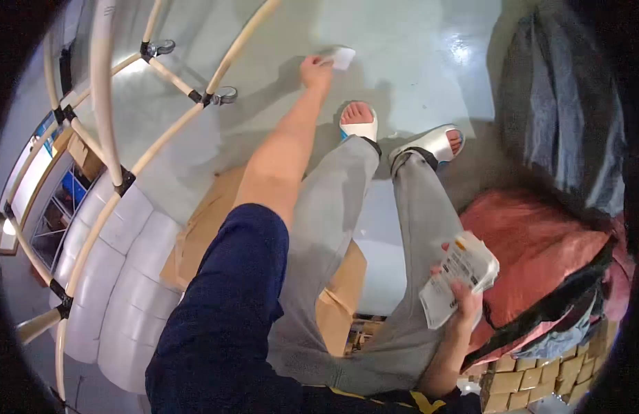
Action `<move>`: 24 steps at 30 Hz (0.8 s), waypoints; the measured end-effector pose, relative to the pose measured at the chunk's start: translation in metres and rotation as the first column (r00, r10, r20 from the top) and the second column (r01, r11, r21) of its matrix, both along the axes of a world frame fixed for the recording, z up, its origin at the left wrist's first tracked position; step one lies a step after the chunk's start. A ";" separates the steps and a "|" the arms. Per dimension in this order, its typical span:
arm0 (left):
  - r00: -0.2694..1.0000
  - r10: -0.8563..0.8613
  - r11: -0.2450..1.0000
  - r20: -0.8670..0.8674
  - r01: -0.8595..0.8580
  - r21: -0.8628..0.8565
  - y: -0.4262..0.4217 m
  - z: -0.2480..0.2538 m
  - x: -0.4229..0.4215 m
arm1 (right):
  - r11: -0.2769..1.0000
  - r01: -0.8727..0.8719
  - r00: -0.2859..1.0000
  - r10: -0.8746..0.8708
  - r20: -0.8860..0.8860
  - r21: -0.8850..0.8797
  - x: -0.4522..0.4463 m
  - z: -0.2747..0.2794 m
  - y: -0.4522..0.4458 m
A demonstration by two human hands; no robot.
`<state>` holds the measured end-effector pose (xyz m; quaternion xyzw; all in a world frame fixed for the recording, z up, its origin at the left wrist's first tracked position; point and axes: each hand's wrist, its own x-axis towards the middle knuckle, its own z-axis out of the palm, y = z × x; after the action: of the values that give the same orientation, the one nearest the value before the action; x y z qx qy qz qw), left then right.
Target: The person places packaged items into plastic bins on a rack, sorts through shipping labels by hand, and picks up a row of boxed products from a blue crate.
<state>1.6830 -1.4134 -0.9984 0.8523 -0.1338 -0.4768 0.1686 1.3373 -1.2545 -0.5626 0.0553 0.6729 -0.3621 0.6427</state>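
Observation:
My left arm reaches far forward over the floor. At its end my left hand (316, 73) is closed on a small white flat piece (342, 57), blurred, its print not readable. Close to my right thigh, my right hand (463, 303) grips a stack of white printed cards or flat packets (463, 272), fanned slightly, with dark text and a small orange mark on the top ones. Fingers show at both edges of the stack. I cannot tell whether these are cards or thin packets.
A cream pipe rack (171, 134) on casters (225, 95) stands at left, beside white inflated cushioning (136, 290). Cardboard (209, 214) lies by my legs. At right are a red bag (533, 241), a dark grey draped sheet (568, 110) and stacked brown packages (533, 379).

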 end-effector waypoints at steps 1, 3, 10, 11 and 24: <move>0.936 -0.323 0.888 0.138 0.350 -0.298 -0.006 0.023 -0.015 | 0.995 0.071 0.996 -0.074 0.040 0.063 0.001 0.001 0.000; 0.677 -0.569 0.418 0.466 0.727 -0.545 -0.027 0.096 -0.049 | 0.981 0.152 0.982 -0.164 0.096 0.119 0.005 -0.001 -0.001; 0.375 -0.516 -0.041 0.771 0.887 -0.459 -0.057 0.322 -0.101 | 0.959 0.214 0.968 -0.233 0.089 0.186 0.024 -0.010 0.015; 0.301 -0.531 -0.037 0.792 0.926 -0.376 -0.055 0.337 -0.099 | 0.955 0.222 0.964 -0.245 0.102 0.198 0.025 -0.011 0.021; 0.150 -0.977 0.178 -0.150 0.963 -0.200 0.182 0.558 0.046 | 0.734 0.679 0.603 -0.541 0.587 -0.021 0.042 0.269 0.063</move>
<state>1.7288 -1.2317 -0.4403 0.4969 -0.6399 -0.5699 -0.1371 1.3792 -1.1913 -0.2934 0.3049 0.3515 -0.6083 0.6430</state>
